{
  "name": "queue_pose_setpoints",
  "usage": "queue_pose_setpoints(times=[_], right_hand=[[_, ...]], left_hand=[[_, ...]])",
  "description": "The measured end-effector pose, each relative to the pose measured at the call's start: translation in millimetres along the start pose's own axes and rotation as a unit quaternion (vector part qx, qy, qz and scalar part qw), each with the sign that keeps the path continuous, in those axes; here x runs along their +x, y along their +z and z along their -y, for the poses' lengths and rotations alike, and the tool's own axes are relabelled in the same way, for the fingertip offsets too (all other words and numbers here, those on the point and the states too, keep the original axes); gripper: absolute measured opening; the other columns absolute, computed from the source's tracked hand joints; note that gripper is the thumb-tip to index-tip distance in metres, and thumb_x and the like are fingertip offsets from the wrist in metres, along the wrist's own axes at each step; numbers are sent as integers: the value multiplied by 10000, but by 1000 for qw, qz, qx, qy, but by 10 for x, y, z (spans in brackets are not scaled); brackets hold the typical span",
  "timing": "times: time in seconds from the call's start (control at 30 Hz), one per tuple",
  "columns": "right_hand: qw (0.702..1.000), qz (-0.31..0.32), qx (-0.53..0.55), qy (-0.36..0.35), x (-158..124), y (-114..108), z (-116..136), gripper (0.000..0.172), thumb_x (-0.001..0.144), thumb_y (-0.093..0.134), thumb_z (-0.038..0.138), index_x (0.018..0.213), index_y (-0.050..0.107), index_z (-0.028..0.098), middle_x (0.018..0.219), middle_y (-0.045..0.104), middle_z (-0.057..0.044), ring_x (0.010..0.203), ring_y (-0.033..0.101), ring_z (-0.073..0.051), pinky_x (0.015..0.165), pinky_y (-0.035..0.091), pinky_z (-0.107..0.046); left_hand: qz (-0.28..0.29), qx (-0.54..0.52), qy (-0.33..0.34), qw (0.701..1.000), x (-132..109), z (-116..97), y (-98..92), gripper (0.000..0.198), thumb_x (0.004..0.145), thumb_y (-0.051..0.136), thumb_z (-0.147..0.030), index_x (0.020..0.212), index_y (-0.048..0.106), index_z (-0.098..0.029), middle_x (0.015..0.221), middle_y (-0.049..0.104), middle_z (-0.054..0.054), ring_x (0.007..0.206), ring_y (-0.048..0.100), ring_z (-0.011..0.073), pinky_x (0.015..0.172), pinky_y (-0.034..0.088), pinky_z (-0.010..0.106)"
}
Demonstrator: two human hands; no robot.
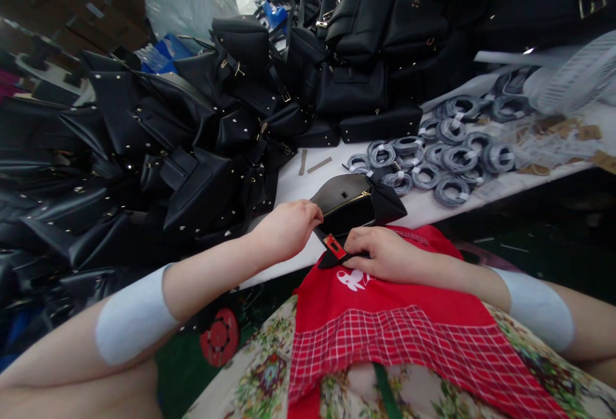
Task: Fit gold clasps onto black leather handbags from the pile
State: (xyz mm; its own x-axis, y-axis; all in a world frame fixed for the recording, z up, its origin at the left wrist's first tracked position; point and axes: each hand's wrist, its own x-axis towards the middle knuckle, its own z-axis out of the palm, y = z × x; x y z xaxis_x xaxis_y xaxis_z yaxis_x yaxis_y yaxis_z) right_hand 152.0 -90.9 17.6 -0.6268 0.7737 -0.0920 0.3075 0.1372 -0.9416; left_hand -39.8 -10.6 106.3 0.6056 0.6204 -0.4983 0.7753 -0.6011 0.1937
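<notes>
White surface point(290, 183) bears a dark bag point(342, 192), likely light, floppy, best held by the flap point(331, 261) right fingers point(355, 240) grip; left fingers point(314, 212) pinch its edge.

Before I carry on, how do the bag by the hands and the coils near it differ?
The bag is mostly black and angular; the coils are grey and round.
The bag shows a gold zipper; the coils wear white bands.
Both rest on the white table.

we see dimly: pale sheen on the far plastic bundle point(190, 5), deep shadow far right, boxes point(72, 2) blurred far left, edges stretched.
</notes>
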Motion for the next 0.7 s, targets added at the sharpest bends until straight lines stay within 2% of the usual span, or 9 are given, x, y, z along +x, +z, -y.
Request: queue_pose_setpoints(times=[0.1,0.2,0.27,0.33,0.4,0.5,0.6,0.7], right_hand=[[1000,-4,-7,7,-8,-13,25,127,840,624,228,853,741,181,877,668,-41,806,617,-163,739,455,-269],[1000,-6,-11,10,-7,-23,38,110,830,636,220,834,738,176,868,668,-39,796,619,-160,734,456,-265],[1000,-6,-11,10,-4,-26,34,117,834,632,217,859,742,186,880,669,-38,800,621,-158,736,460,-261],[1000,-8,-9,7,3,-29,19,131,837,628,208,897,744,201,889,672,-35,817,625,-158,745,464,-259],[1000,-16,-3,6,18,-31,-5,136,840,628,206,913,742,205,887,674,-33,831,628,-160,756,470,-260],[999,-40,7,11,43,-38,-43,115,845,628,221,865,735,185,872,680,-40,834,632,-163,764,482,-269],[998,-66,5,9,39,-81,-26,105,840,631,224,829,724,178,854,689,-41,825,638,-161,757,493,-272],[993,-109,-41,3,-9,-173,83,123,837,640,276,851,716,180,864,694,-49,830,639,-170,765,497,-289]], left_hand=[[-25,-80,-18,996,-42,-6,67,207,890,489,-182,915,691,-144,905,708,76,853,650,217,776,507,326],[-8,-197,-8,980,-114,-42,110,211,870,515,-206,940,709,-162,886,715,54,786,652,182,720,517,287],[10,-283,-9,959,-161,-56,144,218,864,527,-234,951,713,-161,868,718,52,744,653,169,688,524,275],[3,-371,-2,929,-194,-69,202,225,868,532,-254,958,710,-150,877,716,63,749,656,166,687,529,269],[-27,-425,22,904,-202,-99,294,224,871,549,-268,980,701,-146,912,708,74,788,653,167,712,527,270],[-115,-413,41,903,-164,-189,483,162,859,597,-270,904,702,-156,866,697,61,779,632,159,733,502,274],[-213,-391,14,895,-104,-292,658,157,868,595,-253,774,684,-162,778,682,37,730,609,143,712,472,263],[-238,-403,-32,883,-71,-351,763,242,882,574,-287,692,653,-158,672,630,20,633,553,130,614,431,250]])
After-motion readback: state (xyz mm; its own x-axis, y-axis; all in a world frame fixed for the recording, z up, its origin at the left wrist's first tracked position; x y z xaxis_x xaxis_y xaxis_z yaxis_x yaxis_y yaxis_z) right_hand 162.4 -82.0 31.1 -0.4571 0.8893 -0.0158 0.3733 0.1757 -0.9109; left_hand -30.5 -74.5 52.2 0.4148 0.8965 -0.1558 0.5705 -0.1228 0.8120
